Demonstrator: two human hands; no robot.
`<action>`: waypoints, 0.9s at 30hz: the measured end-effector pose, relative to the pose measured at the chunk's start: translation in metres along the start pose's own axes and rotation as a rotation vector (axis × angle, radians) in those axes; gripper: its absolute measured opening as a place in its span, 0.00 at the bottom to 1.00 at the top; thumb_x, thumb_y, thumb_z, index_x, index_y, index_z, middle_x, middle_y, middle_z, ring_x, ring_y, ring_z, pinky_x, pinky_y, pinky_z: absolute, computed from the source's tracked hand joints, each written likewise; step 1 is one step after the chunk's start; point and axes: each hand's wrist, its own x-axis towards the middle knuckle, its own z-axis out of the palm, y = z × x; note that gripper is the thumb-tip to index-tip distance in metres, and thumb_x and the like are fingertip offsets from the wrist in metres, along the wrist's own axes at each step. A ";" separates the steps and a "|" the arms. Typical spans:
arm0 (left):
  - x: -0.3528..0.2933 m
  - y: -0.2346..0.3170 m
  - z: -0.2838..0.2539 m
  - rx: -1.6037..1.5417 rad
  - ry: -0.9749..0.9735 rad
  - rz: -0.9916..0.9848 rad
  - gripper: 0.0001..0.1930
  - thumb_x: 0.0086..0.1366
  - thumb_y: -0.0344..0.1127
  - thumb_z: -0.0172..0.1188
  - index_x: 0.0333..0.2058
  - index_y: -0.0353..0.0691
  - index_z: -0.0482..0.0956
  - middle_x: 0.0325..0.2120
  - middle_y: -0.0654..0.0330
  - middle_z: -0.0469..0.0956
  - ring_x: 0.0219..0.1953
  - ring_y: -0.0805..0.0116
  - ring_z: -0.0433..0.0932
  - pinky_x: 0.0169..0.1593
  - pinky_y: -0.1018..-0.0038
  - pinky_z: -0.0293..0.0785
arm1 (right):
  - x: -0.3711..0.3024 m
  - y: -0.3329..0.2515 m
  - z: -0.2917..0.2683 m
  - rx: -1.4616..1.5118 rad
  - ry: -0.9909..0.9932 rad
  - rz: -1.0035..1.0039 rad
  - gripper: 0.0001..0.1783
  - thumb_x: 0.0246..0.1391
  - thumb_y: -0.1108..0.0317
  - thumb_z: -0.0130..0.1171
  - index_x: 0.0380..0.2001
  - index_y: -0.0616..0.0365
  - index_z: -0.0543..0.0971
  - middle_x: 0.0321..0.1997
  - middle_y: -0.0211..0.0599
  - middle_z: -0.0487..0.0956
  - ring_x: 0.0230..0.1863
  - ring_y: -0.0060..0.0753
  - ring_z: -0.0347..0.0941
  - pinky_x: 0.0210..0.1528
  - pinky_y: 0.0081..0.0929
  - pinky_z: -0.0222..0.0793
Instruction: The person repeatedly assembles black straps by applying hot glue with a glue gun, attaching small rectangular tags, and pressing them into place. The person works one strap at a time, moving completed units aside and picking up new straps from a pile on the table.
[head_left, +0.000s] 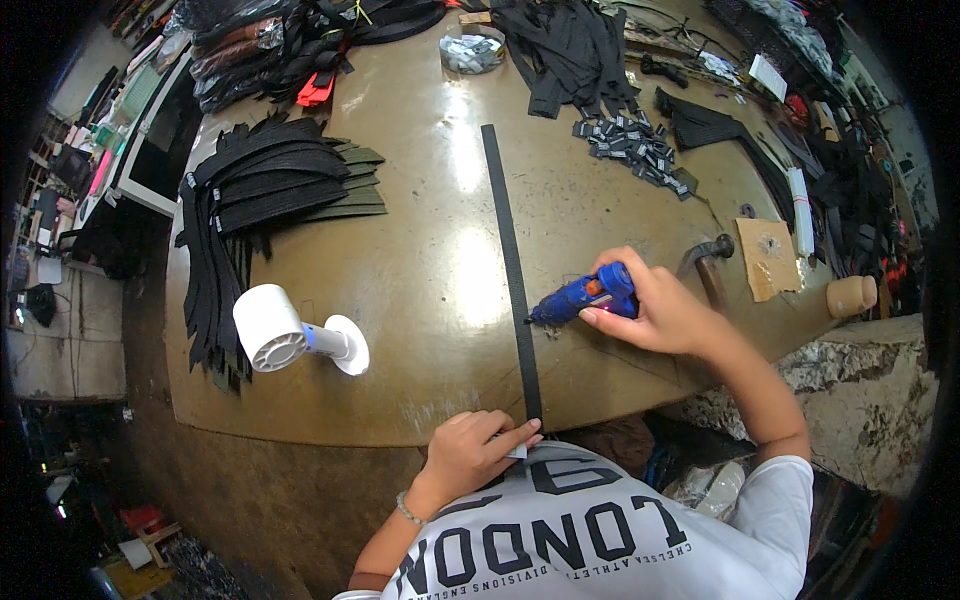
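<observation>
A long black webbing strap [508, 250] lies across the table, running from near its middle to the front edge. The strap's near end is pinched by my left hand [475, 452], and a small pale piece [518, 451] shows just under those fingers. In my right hand [660, 308] is a blue hot glue gun [585, 298] with an orange part and a small lit red light. Its dark nozzle points left, right beside the strap's right edge; whether it touches cannot be made out.
A white desk fan [275, 325] stands left, near stacked black straps [265, 180]. Farther off are a bowl [472, 52] of small pieces, scattered small dark tags [632, 148] and black strips [570, 50]. At right are a hammer [710, 272], cardboard [768, 262] and a tape roll [850, 297].
</observation>
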 end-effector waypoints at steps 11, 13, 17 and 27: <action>0.002 0.003 -0.003 0.069 -0.007 0.018 0.14 0.53 0.39 0.71 0.40 0.50 0.84 0.21 0.68 0.72 0.22 0.70 0.72 0.25 0.74 0.66 | 0.023 0.000 -0.006 -0.302 0.072 -0.331 0.26 0.55 0.57 0.65 0.50 0.58 0.69 0.31 0.50 0.79 0.29 0.51 0.78 0.30 0.42 0.72; 0.003 0.005 -0.003 0.083 -0.001 0.005 0.13 0.52 0.39 0.72 0.38 0.50 0.85 0.20 0.68 0.72 0.21 0.70 0.72 0.24 0.74 0.65 | 0.006 0.000 -0.007 -0.522 0.229 -0.550 0.25 0.55 0.58 0.64 0.51 0.58 0.70 0.37 0.50 0.79 0.34 0.50 0.79 0.32 0.43 0.74; 0.006 0.007 0.001 0.061 0.020 -0.006 0.11 0.50 0.40 0.73 0.34 0.51 0.86 0.19 0.68 0.72 0.19 0.70 0.71 0.23 0.74 0.64 | -0.069 0.040 -0.029 -0.499 1.006 0.265 0.24 0.61 0.55 0.58 0.53 0.60 0.70 0.38 0.51 0.79 0.37 0.56 0.78 0.40 0.42 0.74; 0.002 0.002 0.007 0.109 0.034 -0.015 0.10 0.49 0.41 0.75 0.32 0.52 0.88 0.17 0.69 0.69 0.17 0.70 0.68 0.22 0.73 0.61 | -0.143 0.091 -0.118 -0.552 1.662 0.225 0.27 0.66 0.59 0.52 0.60 0.68 0.66 0.55 0.53 0.73 0.55 0.41 0.70 0.58 0.37 0.65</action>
